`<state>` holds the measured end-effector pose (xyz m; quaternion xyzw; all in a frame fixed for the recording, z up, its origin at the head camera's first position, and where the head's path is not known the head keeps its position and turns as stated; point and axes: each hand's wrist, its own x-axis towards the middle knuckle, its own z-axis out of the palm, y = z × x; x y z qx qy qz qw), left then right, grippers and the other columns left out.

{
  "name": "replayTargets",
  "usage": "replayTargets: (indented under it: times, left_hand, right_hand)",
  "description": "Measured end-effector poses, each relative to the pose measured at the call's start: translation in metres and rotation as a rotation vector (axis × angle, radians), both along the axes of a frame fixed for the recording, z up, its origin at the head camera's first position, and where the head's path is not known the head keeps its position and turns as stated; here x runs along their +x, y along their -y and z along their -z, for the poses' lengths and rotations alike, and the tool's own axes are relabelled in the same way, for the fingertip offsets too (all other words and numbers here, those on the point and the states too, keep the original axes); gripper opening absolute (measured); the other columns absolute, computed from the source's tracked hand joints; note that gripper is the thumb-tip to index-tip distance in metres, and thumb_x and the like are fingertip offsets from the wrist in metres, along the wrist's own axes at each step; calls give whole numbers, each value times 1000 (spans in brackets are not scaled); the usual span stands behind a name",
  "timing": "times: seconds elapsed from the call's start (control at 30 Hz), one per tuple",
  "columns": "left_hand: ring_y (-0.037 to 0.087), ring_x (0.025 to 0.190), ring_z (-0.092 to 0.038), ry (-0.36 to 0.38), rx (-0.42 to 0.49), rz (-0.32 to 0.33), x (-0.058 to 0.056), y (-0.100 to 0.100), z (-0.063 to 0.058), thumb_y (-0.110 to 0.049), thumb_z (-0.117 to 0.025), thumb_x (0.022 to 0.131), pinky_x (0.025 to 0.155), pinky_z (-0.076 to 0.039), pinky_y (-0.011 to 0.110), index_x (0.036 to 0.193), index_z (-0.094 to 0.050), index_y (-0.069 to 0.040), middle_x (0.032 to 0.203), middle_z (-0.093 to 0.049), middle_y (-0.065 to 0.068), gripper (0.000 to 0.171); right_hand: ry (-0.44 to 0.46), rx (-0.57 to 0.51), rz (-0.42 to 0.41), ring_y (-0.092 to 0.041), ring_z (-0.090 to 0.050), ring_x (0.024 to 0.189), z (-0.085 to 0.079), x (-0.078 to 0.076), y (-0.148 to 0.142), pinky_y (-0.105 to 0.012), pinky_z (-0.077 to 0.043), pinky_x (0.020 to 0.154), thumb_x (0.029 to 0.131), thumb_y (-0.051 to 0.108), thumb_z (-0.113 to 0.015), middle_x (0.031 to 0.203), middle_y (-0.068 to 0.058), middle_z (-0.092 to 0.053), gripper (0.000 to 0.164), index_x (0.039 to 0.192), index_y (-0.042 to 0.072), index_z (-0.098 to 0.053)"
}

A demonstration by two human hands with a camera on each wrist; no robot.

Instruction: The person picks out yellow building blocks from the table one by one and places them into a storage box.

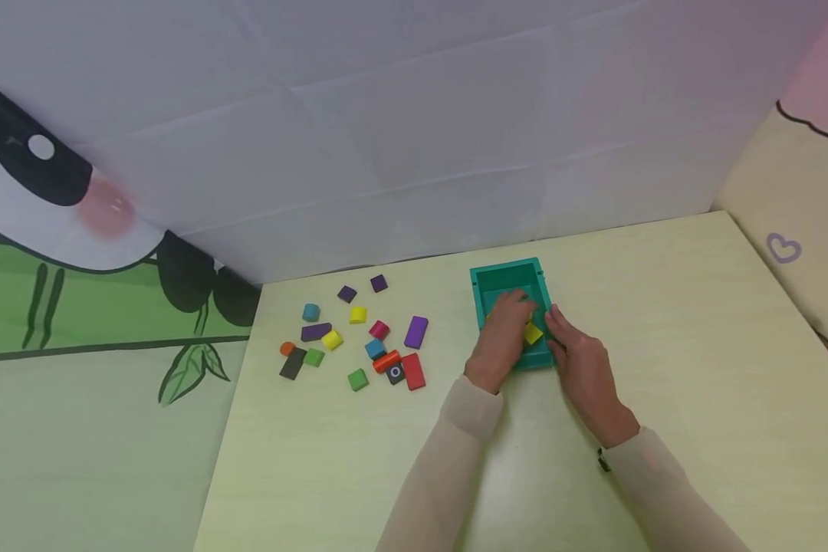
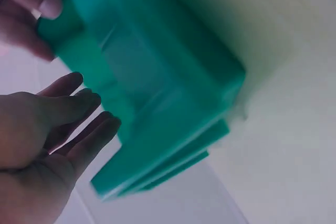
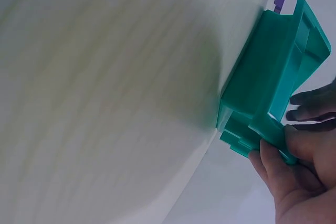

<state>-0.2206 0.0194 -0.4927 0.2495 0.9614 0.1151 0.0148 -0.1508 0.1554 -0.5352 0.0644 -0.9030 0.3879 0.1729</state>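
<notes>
A teal plastic bin (image 1: 510, 270) stands on the table with yellow blocks (image 1: 533, 333) inside, partly covered by my hand. My left hand (image 1: 502, 337) reaches over the bin's near left side, fingers pointing into it. In the left wrist view, the left hand (image 2: 58, 135) has loosely extended fingers, with nothing visible between them. At the bin's right side, my right hand (image 1: 586, 368) holds the wall. The right wrist view shows the right hand (image 3: 294, 177) pinching the bin's rim (image 3: 273, 135) between thumb and fingers. The bin's floor is hidden in both wrist views.
Several coloured blocks lie scattered left of the bin, among them a purple block (image 1: 416, 332), a red block (image 1: 413, 371), an orange-red cylinder (image 1: 386, 361) and a green block (image 1: 358, 379). A printed cloth wall (image 1: 421, 153) rises behind the table's back edge.
</notes>
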Motion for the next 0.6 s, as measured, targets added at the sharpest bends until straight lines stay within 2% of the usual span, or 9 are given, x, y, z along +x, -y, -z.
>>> replayTargets:
  times: [0.3,0.43,0.6]
  left_hand:
    - [22,137,-56,-39,142,-59,4,29,-27,12,-61,101,118,-44,28,137,-70,-10,143,-63,6,44]
    - [25,137,-55,-45,206,-98,4,45,-30,13,-58,102,118,-44,30,138,-69,-8,144,-62,9,43]
    - [26,139,-55,-12,273,-188,3,67,-30,7,-55,106,115,-47,33,139,-67,-8,146,-61,10,39]
  right_hand:
    - [39,-16,-1,-44,-58,131,0,1,0,-57,-54,99,89,-14,-75,149,-22,-56,53,140,-9,-60]
    - [63,-19,1,-44,-56,133,-1,0,-1,-56,-53,101,90,-14,-74,150,-22,-55,53,141,-8,-59]
    - [74,-17,4,-45,-56,133,-3,1,-1,-56,-54,101,90,-13,-74,150,-23,-55,54,141,-8,-58]
